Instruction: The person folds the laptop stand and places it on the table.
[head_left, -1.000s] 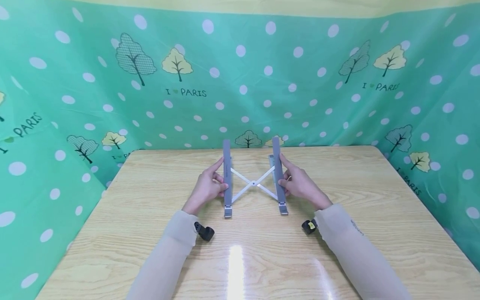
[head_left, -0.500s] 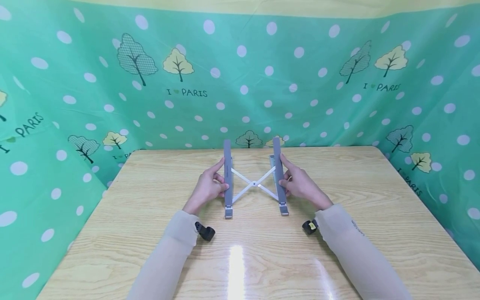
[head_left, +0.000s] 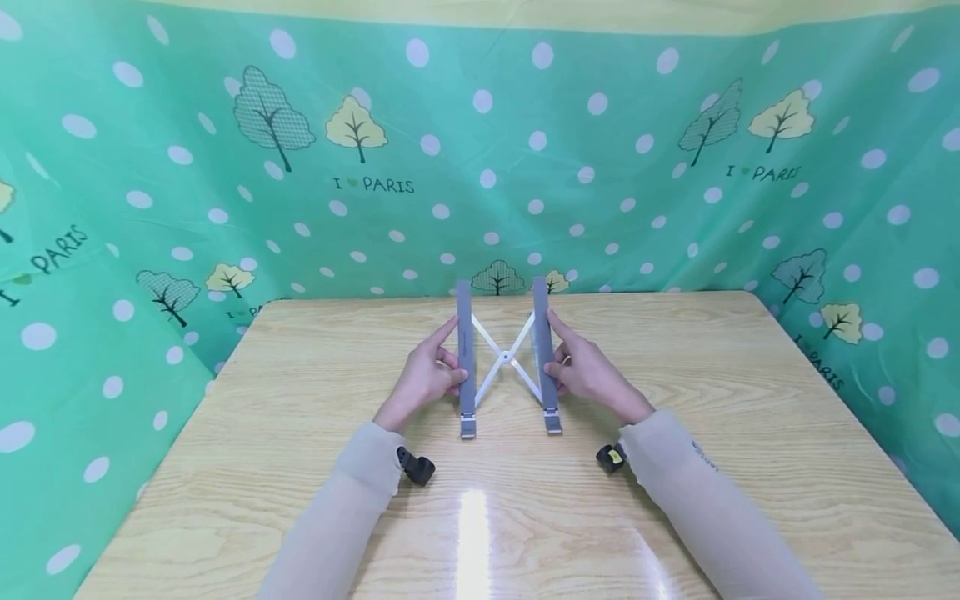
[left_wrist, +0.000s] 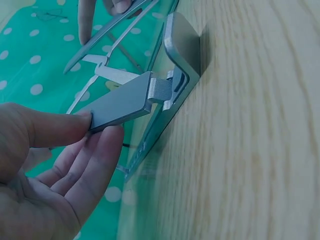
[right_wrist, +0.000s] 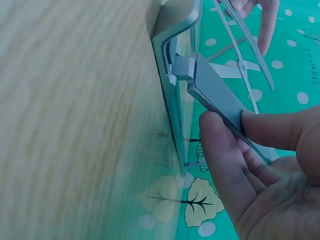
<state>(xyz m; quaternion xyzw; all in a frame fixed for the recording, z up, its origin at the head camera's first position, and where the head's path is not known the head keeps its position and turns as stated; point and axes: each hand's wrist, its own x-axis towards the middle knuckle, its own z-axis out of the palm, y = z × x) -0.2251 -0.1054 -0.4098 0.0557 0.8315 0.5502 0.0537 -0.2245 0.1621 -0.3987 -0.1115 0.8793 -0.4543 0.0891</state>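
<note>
A grey folding laptop stand point(head_left: 467, 350) stands on the wooden table, its two long side bars joined by a silver X-shaped brace point(head_left: 506, 357). My left hand point(head_left: 426, 375) pinches the left bar between thumb and fingers, the index finger stretched along its outer side. On the other side my right hand point(head_left: 588, 371) grips the right bar the same way. In the left wrist view the left bar point(left_wrist: 120, 102) is raised at an angle over its base, hinged near the upturned front lip point(left_wrist: 184, 42). The right wrist view shows the right bar point(right_wrist: 217, 90) likewise tilted above its base.
The light wooden table point(head_left: 300, 467) stretches out around the stand. A green dotted curtain point(head_left: 480, 150) hangs behind it and along both sides. A small black wrist camera point(head_left: 416, 467) sits on the left wrist, another camera point(head_left: 611, 457) on the right.
Both hands have moved inward, bringing the two side bars closer together. The brace's X has become narrower and steeper. Between the two earlier frames hardly anything moved.
</note>
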